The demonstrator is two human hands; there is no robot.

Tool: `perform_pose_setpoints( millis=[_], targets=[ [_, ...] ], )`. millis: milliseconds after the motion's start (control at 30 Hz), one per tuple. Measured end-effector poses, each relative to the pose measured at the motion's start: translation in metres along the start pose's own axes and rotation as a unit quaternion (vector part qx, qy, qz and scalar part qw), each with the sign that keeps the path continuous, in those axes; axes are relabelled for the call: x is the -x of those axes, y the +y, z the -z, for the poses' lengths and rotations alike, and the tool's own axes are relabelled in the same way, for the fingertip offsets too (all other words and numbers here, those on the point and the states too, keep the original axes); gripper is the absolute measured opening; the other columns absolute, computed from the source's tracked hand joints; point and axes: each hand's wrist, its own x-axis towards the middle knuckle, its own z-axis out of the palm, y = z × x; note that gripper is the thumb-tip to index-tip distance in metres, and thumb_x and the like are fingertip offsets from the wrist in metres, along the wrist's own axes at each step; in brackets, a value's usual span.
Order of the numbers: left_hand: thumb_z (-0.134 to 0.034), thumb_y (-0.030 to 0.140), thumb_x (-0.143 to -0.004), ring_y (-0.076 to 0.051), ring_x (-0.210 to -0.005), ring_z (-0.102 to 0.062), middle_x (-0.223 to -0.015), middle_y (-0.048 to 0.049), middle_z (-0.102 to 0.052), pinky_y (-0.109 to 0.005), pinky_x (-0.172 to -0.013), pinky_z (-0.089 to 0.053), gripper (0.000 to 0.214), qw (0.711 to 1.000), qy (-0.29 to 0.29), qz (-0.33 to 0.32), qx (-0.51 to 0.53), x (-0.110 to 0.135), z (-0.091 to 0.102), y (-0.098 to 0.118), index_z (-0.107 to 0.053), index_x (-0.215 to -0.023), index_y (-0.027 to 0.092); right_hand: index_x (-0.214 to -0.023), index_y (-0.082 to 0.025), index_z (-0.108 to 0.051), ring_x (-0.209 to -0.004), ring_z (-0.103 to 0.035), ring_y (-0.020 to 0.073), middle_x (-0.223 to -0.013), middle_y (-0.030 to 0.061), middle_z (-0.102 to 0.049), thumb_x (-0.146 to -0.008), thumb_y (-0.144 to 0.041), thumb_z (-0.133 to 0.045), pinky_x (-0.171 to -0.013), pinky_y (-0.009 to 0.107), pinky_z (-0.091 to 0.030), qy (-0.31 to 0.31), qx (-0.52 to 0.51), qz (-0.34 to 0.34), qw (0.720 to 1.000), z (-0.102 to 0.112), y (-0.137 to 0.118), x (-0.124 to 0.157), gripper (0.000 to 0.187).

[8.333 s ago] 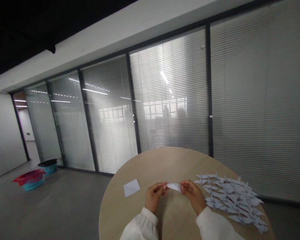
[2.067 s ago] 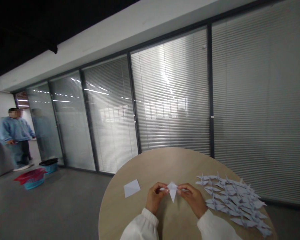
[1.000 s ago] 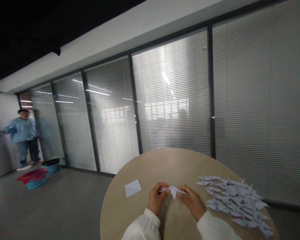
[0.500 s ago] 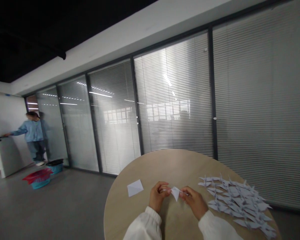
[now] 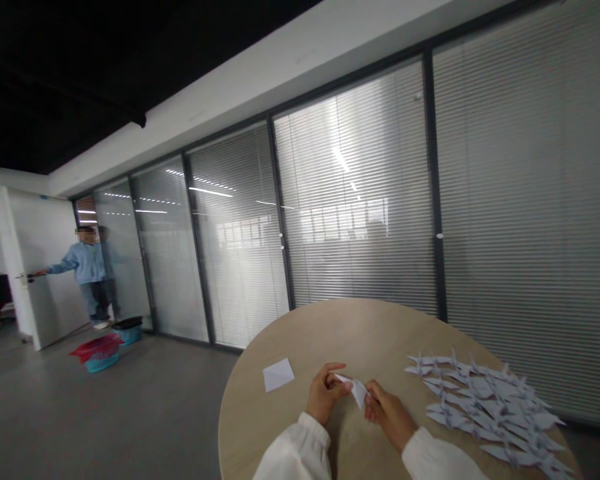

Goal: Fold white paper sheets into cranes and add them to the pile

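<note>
Over the round wooden table (image 5: pixel 330 327), my left hand (image 5: pixel 324 395) and my right hand (image 5: pixel 386 412) both pinch a small folded white paper piece (image 5: pixel 356 391). The left fingers grip its left tip, the right fingers its lower right side. Both wrists wear white cuffed sleeves. A flat white paper square (image 5: pixel 278 374) lies on the table to the left of my left hand. Several finished white paper cranes (image 5: pixel 485 407) are spread over the table to the right of my right hand.
A wall of glass panels with closed blinds (image 5: pixel 360 200) runs behind the table. At far left a person in a blue top (image 5: pixel 89 270) stands by a white door (image 5: pixel 33 267). Red and teal basins (image 5: pixel 100 350) sit on the grey floor.
The view has swung left, showing more of the door and the person beside it. The folded paper was turned between my fingers and now hangs tilted to the right.
</note>
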Motion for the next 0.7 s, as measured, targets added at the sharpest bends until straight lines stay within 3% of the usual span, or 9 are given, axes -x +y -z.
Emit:
perform_pose_setpoints(
  millis=[167, 700],
  targets=[
    [-0.076, 0.027, -0.048, -0.009, -0.045, -0.051, -0.047, 0.0040, -0.055, -0.019, -0.048, -0.038, 0.040, 1.000, 0.021, 0.003, -0.019, 0.000, 0.000, -0.001, -0.061, -0.082, 0.014, -0.078, -0.023, -0.045, -0.058, -0.054, 0.0122, -0.061, -0.0029, -0.056, -0.081, -0.044, -0.031, -0.055, 0.020, -0.038, 0.013, 0.028, 0.005, 1.000, 0.001, -0.003, 0.001, 0.026],
    [-0.071, 0.031, -0.054, -0.009, -0.047, -0.050, -0.049, 0.0012, -0.057, -0.020, -0.050, -0.037, 0.025, 0.998, 0.041, -0.012, -0.034, 0.000, 0.002, -0.001, -0.063, -0.069, 0.013, -0.065, -0.021, -0.046, -0.049, -0.052, 0.0105, -0.053, -0.0033, -0.056, -0.081, -0.038, -0.032, -0.049, 0.019, -0.037, 0.022, 0.016, -0.021, 0.999, 0.007, -0.013, -0.001, 0.027]
  ],
)
